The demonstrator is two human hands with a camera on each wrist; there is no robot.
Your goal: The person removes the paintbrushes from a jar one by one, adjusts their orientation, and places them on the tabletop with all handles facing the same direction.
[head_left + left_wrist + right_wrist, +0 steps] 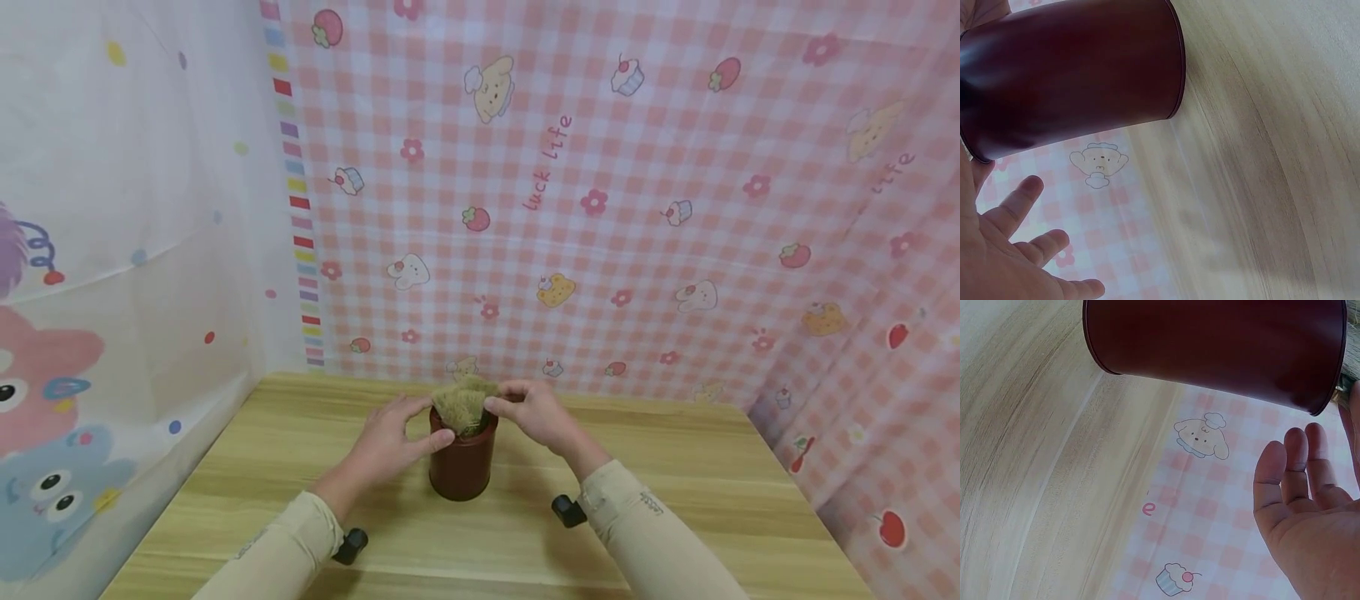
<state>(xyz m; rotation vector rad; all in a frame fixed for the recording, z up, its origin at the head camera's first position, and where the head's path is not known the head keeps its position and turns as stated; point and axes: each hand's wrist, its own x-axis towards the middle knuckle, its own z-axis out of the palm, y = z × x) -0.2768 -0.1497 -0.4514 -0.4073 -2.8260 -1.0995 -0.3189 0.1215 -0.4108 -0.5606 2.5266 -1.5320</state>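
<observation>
A dark reddish-brown cylindrical container (460, 471) stands upright on the wooden table. From its mouth rises a tan, fuzzy, cloth-like piece (465, 400), its lower part hidden inside; a dark green patch shows near the rim. My left hand (386, 437) holds the container at its top, thumb at the near rim and index finger at the left side, with the other fingers spread in the left wrist view. Thumb and index finger of my right hand (536, 412) pinch the right edge of the fuzzy piece. The right hand's other fingers (1295, 456) are loosely bent beside the container.
The wooden table (637, 492) runs back to a pink checked cloth (525, 250) hung behind it. A white printed cloth (150, 208) hangs at the left. Black camera mounts (568, 510) stick out from both wrists over the tabletop.
</observation>
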